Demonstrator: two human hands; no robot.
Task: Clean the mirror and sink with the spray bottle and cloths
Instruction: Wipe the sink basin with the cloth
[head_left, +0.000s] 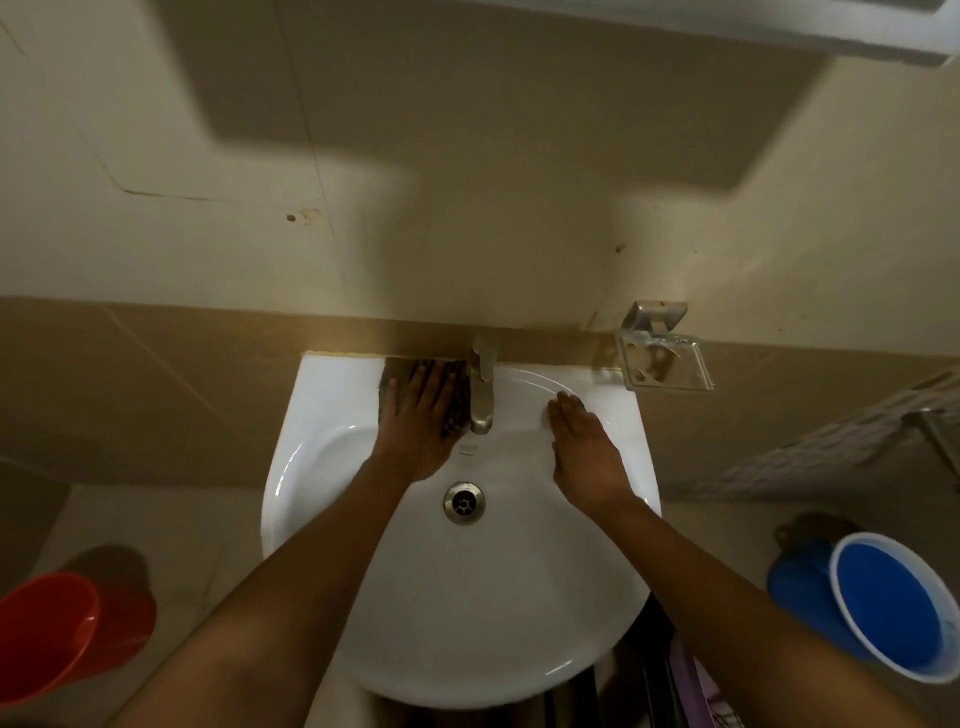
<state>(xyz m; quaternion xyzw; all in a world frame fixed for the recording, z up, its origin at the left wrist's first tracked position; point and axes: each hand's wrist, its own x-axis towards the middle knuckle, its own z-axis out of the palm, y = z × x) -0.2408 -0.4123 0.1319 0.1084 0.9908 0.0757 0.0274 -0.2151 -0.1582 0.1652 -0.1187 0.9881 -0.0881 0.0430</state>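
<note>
White ceramic sink (322, 415) fills the middle of the head view, with a metal drain (464, 502) in the bowl and a steel faucet (482, 387) at the back edge against the tan tiled wall (467, 234). The person's left hand (421, 415) lies flat, fingers straight and spread, pressing a dark cloth (453, 410) onto the sink's back ledge just left of the faucet; the cloth peeks out around the fingers and touches the faucet base. The right hand (582, 441) rests palm-down on the inner slope of the bowl, right of the faucet, fingers straight and together, holding nothing. Up on the wall to the right is a metal soap holder (665, 358). Down on the floor, a red bucket (62, 634) sits at the left and a blue bucket (893, 608) at the right. Top right corner shows a pale edge, maybe the mirror frame, can't really tell.
</note>
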